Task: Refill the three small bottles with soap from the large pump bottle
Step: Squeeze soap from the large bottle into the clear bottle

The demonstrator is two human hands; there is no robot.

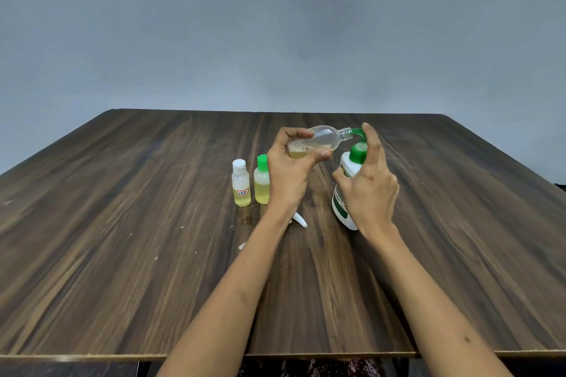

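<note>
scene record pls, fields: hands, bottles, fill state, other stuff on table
left hand: holds clear bottle tilted, neck at pump spout
right hand: grips large pump bottle, finger on green pump head
clear bottle fill: a little yellow soap at base
white-capped bottle: upright, capped, roughly a third full
green-capped bottle: upright, capped, over half full
white sprayer cap: lying on table

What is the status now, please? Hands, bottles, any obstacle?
Left hand holds clear bottle tilted at pump spout. Right hand on pump bottle. Two capped bottles standing left. No obstacle.
</note>
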